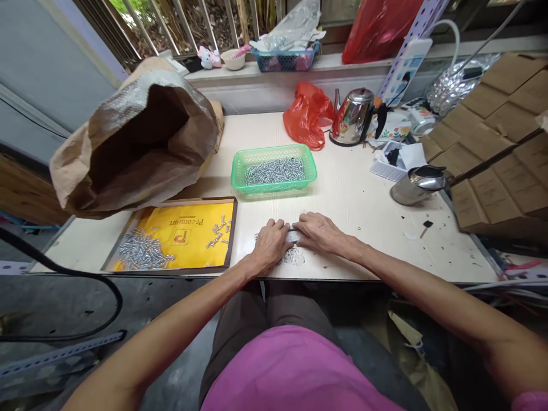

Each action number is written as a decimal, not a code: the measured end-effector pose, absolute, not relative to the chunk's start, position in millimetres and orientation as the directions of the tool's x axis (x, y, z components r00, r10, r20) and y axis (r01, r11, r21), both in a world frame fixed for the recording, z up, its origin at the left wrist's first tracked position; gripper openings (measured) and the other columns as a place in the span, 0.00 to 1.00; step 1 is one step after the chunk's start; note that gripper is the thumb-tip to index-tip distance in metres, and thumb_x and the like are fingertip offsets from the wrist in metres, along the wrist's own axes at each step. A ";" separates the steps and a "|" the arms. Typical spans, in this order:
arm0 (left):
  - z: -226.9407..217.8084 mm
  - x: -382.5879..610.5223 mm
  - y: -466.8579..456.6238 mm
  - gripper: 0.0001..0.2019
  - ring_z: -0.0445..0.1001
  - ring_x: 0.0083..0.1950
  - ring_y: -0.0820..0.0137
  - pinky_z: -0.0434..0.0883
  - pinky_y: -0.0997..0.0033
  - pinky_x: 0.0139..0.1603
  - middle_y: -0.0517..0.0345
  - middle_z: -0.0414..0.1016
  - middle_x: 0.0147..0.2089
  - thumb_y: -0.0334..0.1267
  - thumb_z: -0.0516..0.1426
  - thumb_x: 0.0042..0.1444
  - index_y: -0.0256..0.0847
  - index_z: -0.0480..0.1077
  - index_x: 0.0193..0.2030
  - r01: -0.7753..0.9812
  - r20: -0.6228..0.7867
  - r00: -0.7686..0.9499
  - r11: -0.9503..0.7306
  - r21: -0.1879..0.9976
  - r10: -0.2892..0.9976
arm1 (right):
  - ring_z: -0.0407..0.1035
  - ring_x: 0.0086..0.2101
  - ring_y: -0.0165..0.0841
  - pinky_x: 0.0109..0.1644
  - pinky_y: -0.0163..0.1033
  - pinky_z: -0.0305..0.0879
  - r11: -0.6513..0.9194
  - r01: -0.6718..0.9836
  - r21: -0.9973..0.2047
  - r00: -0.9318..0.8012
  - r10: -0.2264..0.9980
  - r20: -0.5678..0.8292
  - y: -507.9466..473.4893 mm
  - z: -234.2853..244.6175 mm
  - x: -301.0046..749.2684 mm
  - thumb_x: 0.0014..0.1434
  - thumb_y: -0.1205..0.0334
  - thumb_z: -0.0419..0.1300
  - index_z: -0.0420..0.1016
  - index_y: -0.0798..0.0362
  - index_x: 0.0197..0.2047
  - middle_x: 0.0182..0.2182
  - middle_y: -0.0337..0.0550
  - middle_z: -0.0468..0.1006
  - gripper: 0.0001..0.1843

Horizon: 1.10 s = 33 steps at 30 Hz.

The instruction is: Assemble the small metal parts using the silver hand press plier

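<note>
Both hands rest side by side at the front edge of the white table (355, 188). My left hand (269, 244) has its fingers curled down onto a small clear plastic bag (293, 255) of tiny metal parts. My right hand (319, 233) lies beside it with fingers pressed on the same bag's top edge. Beyond the hands stands a green plastic basket (274, 169) filled with small metal screws. To the left lies a yellow-lined flat box lid (180, 235) holding a heap of screws (141, 253) and a few loose ones.
A big brown paper sack (141, 137) lies open at the back left. A red plastic bag (306, 114), a steel kettle (353, 117), a steel ladle cup (417, 184) and flattened cardboard boxes (496, 142) crowd the right. A blue basket (285, 58) sits on the window sill.
</note>
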<state>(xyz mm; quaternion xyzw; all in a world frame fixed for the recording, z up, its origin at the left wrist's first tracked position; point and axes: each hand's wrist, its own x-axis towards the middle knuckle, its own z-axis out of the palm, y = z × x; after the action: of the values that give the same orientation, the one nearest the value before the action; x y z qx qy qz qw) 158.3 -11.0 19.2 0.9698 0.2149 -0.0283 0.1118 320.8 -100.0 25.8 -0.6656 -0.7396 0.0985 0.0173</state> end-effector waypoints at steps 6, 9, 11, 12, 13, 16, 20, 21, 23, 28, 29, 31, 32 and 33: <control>2.3 144.0 -49.9 0.18 0.59 0.66 0.55 0.61 0.53 0.62 0.39 0.61 0.63 0.31 0.53 0.60 0.34 0.63 0.57 0.384 0.045 0.912 -0.885 0.265 0.409 | 0.67 0.42 0.35 0.43 0.36 0.58 0.127 0.956 -0.263 -0.162 0.980 -0.115 -89.5 21.5 339.7 0.64 0.57 0.53 0.72 0.55 0.51 0.43 0.49 0.73 0.16; -6.5 137.5 -72.6 0.19 0.57 0.67 0.54 0.58 0.50 0.65 0.42 0.64 0.63 0.37 0.51 0.63 0.36 0.62 0.60 0.291 0.073 0.941 -0.902 0.318 0.330 | 0.67 0.43 0.34 0.44 0.36 0.57 0.049 0.983 -0.178 -0.065 0.994 -0.085 -77.4 18.1 339.7 0.64 0.64 0.51 0.74 0.55 0.46 0.41 0.48 0.75 0.12; -9.6 133.9 -81.0 0.20 0.59 0.67 0.54 0.56 0.48 0.66 0.44 0.66 0.62 0.41 0.50 0.64 0.38 0.61 0.60 0.270 0.096 0.942 -0.897 0.351 0.321 | 0.67 0.41 0.34 0.43 0.36 0.56 0.026 0.993 -0.115 -0.035 0.997 -0.070 -67.2 19.8 338.4 0.64 0.66 0.50 0.75 0.55 0.41 0.39 0.47 0.75 0.12; -10.6 132.3 -83.1 0.20 0.59 0.66 0.54 0.55 0.48 0.66 0.45 0.66 0.62 0.42 0.50 0.64 0.38 0.61 0.61 0.269 0.106 0.939 -0.892 0.363 0.327 | 0.67 0.40 0.34 0.42 0.36 0.55 0.021 0.995 -0.095 -0.027 0.997 -0.067 -62.3 22.1 337.1 0.64 0.66 0.50 0.76 0.56 0.40 0.38 0.47 0.76 0.13; -11.6 130.9 -83.9 0.21 0.59 0.67 0.54 0.54 0.48 0.67 0.44 0.66 0.62 0.43 0.50 0.64 0.38 0.61 0.61 0.268 0.117 0.936 -0.888 0.374 0.332 | 0.67 0.39 0.34 0.41 0.36 0.55 0.016 0.997 -0.082 -0.022 0.997 -0.068 -58.1 25.1 334.7 0.64 0.66 0.50 0.76 0.56 0.40 0.38 0.48 0.76 0.13; -16.1 127.9 -81.9 0.25 0.55 0.69 0.52 0.52 0.46 0.68 0.42 0.63 0.64 0.46 0.52 0.62 0.36 0.60 0.62 0.241 0.155 0.933 -0.885 0.398 0.324 | 0.66 0.39 0.34 0.40 0.37 0.54 0.052 0.996 -0.069 -0.058 0.995 -0.077 -51.6 36.0 316.7 0.63 0.66 0.50 0.77 0.55 0.41 0.38 0.48 0.75 0.13; -25.1 128.1 -79.9 0.25 0.58 0.67 0.52 0.55 0.48 0.66 0.40 0.65 0.62 0.46 0.54 0.61 0.34 0.61 0.61 0.209 0.162 0.934 -0.855 0.475 0.319 | 0.62 0.41 0.36 0.40 0.38 0.53 0.431 0.894 -0.118 -0.442 0.894 -0.079 -53.9 43.8 270.1 0.63 0.61 0.54 0.77 0.47 0.43 0.42 0.46 0.73 0.10; -26.4 128.0 -81.2 0.24 0.60 0.65 0.52 0.58 0.50 0.65 0.40 0.66 0.61 0.46 0.53 0.62 0.34 0.63 0.60 0.215 0.147 0.934 -0.842 0.495 0.325 | 0.61 0.42 0.37 0.40 0.39 0.53 0.516 0.848 -0.120 -0.527 0.846 -0.087 -55.0 43.3 258.5 0.62 0.61 0.55 0.77 0.47 0.42 0.41 0.46 0.72 0.09; -26.3 125.6 -86.3 0.23 0.64 0.62 0.53 0.62 0.52 0.62 0.40 0.69 0.58 0.46 0.52 0.62 0.33 0.64 0.59 0.237 0.127 0.929 -0.823 0.515 0.347 | 0.59 0.43 0.38 0.40 0.40 0.53 0.612 0.783 -0.115 -0.622 0.776 -0.103 -57.1 38.7 239.9 0.61 0.63 0.57 0.77 0.50 0.37 0.40 0.48 0.71 0.07; -13.1 97.6 -101.3 0.24 0.70 0.52 0.59 0.67 0.63 0.52 0.45 0.74 0.50 0.52 0.51 0.62 0.33 0.69 0.52 0.065 0.260 0.950 -0.923 0.379 0.174 | 0.63 0.38 0.36 0.40 0.41 0.57 0.655 0.737 -0.169 -0.668 0.743 -0.034 -51.8 12.3 222.7 0.61 0.68 0.55 0.73 0.54 0.31 0.34 0.47 0.73 0.08; -8.7 86.8 -101.2 0.21 0.71 0.50 0.62 0.67 0.66 0.51 0.48 0.75 0.47 0.51 0.50 0.63 0.34 0.71 0.48 0.012 0.289 0.950 -0.940 0.340 0.117 | 0.64 0.36 0.35 0.39 0.40 0.58 0.639 0.743 -0.197 -0.652 0.758 0.002 -49.1 9.3 222.4 0.61 0.68 0.54 0.72 0.54 0.31 0.32 0.45 0.73 0.08; 1.7 58.8 -92.6 0.15 0.71 0.45 0.67 0.67 0.69 0.48 0.53 0.75 0.41 0.45 0.51 0.64 0.36 0.72 0.41 0.003 0.336 0.936 -0.960 0.281 0.101 | 0.66 0.34 0.33 0.38 0.39 0.61 0.606 0.742 -0.286 -0.598 0.792 0.125 -44.4 11.5 224.2 0.62 0.69 0.52 0.71 0.53 0.32 0.30 0.43 0.73 0.09; 7.6 42.2 -82.4 0.12 0.70 0.43 0.69 0.67 0.70 0.47 0.54 0.75 0.38 0.41 0.51 0.65 0.37 0.72 0.39 0.061 0.356 0.922 -0.964 0.259 0.154 | 0.67 0.34 0.33 0.38 0.38 0.62 0.593 0.731 -0.337 -0.553 0.805 0.216 -42.2 17.4 226.8 0.62 0.69 0.52 0.71 0.53 0.35 0.31 0.43 0.74 0.08; 13.6 24.2 -67.4 0.11 0.70 0.42 0.69 0.66 0.70 0.46 0.55 0.74 0.36 0.38 0.51 0.64 0.37 0.72 0.38 0.158 0.370 0.898 -0.958 0.238 0.240 | 0.68 0.34 0.32 0.39 0.37 0.64 0.586 0.715 -0.382 -0.493 0.809 0.318 -39.6 26.3 231.0 0.63 0.69 0.52 0.71 0.53 0.38 0.32 0.43 0.74 0.07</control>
<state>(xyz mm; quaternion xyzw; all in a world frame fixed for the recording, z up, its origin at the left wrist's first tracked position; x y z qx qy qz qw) 24.2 -67.4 13.6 0.9687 0.1029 0.2017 0.1017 231.0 -39.6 26.3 -0.4440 -0.8583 0.0996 0.2371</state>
